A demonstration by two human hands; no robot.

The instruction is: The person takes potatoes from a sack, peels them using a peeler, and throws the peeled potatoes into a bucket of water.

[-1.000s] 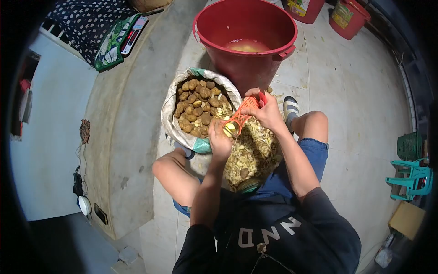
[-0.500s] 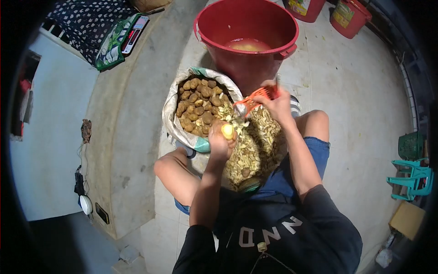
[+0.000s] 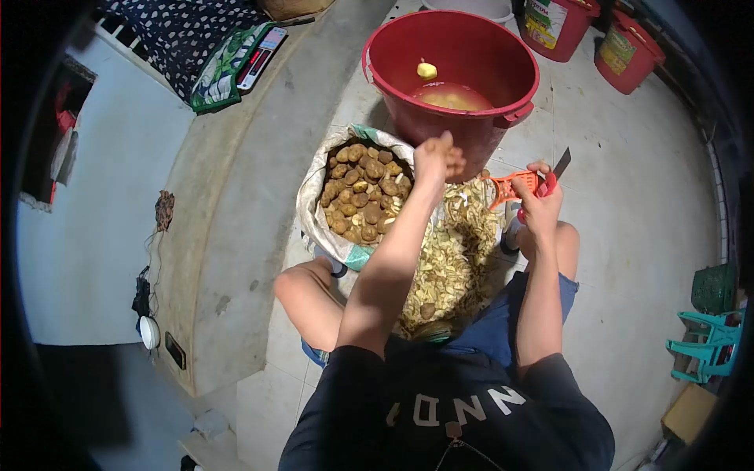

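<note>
A peeled yellow potato (image 3: 426,71) shows inside the mouth of the big red tub (image 3: 471,125), above the pale liquid at the bottom. My left hand (image 3: 438,163) is stretched out in front of the tub's near side, fingers apart and holding nothing. In my right hand (image 3: 542,208) are an orange peeler (image 3: 512,188) and a knife (image 3: 562,163) whose blade points up and away. Brown unpeeled potatoes (image 3: 365,192) fill an open white sack (image 3: 312,220) left of my hands. A heap of peelings (image 3: 448,271) lies between my legs, with one brown potato (image 3: 427,311) on it.
Two smaller red buckets (image 3: 554,31) stand at the back right. Along the left runs a concrete ledge (image 3: 228,235) with a phone (image 3: 175,351) and a digital scale (image 3: 261,59). At the right are a teal stool (image 3: 707,345) and a green basket (image 3: 713,288).
The peeled potato has left my left hand and is now within the tub's mouth. My left hand has moved forward and opened. My right hand has shifted right with the peeler and knife.
</note>
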